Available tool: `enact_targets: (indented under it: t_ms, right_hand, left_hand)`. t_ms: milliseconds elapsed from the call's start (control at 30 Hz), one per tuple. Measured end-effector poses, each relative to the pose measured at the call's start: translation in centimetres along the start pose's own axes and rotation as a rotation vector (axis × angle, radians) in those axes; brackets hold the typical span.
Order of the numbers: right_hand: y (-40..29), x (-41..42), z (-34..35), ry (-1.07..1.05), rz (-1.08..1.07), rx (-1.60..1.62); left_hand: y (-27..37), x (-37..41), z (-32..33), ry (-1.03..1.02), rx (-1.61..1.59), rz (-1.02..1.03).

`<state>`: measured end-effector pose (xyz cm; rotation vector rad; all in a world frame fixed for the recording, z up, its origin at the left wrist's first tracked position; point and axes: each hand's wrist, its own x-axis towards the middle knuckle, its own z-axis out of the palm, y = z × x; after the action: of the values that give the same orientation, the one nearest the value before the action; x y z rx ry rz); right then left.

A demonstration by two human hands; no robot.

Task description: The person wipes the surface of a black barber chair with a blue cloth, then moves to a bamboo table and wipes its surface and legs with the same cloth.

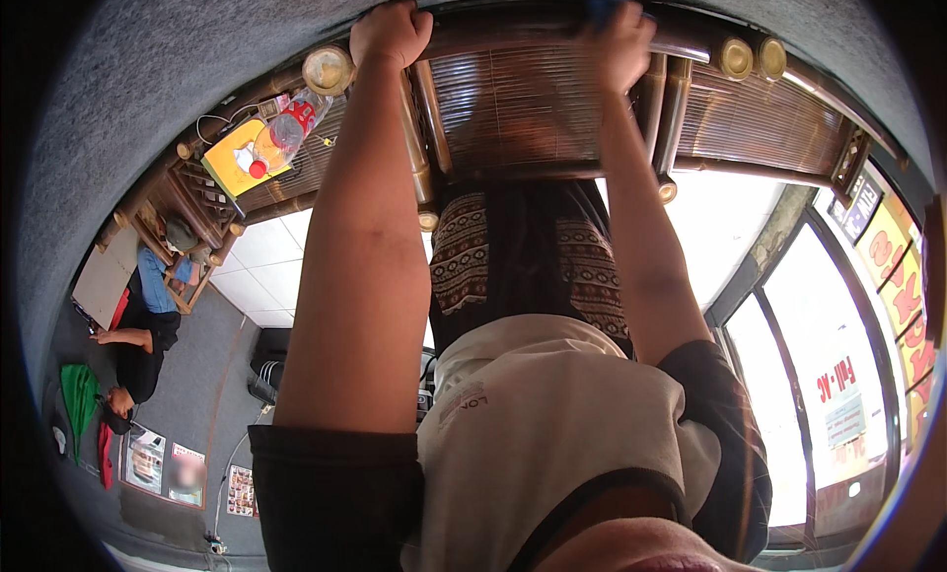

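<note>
Dark bamboo furniture stretches across the top of the view, with a thick bamboo rail [510,33] and a panel of thin slats [510,121] below it. My left hand [392,36] is curled over the rail, near the cut end of a bamboo pole [328,70]. Farther right on the same rail, my right hand [623,47] is blurred and holds a blue cloth-like thing [608,11]. The blue thing is mostly hidden by the hand and too blurred to name surely. Both arms are stretched out before me.
Left of my arm, a clear plastic bottle [281,137] with a red cap lies by a yellow flat item [231,158] and a cable. A person [144,350] sits beyond, near a bamboo chair [192,209]. Glass doors [821,350] with lettering stand at the right.
</note>
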<state>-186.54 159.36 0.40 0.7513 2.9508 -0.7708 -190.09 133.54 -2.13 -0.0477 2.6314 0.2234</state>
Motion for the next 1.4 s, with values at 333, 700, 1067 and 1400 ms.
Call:
enact_targets:
  t_ms: [333,700,1067,1400]
  right_hand:
    - [-4.5,-6.2,2.2,-0.230,-0.511,0.015]
    - [3.2,0.7,-0.4,0.184,-0.062,-0.126]
    - [-5.0,-2.4,2.1,-0.195,-0.854,-0.088]
    - [8.3,9.4,-5.3,-0.121,-0.512,-0.613]
  left_hand:
    - [0.7,0.1,0.2,0.068,-0.046,0.028]
    - [0.4,0.2,0.4,0.109,-0.041,0.061]
    - [-1.0,1.0,2.0,0.133,0.038,0.056]
    - [1.0,0.2,0.0,0.049,0.027,0.069]
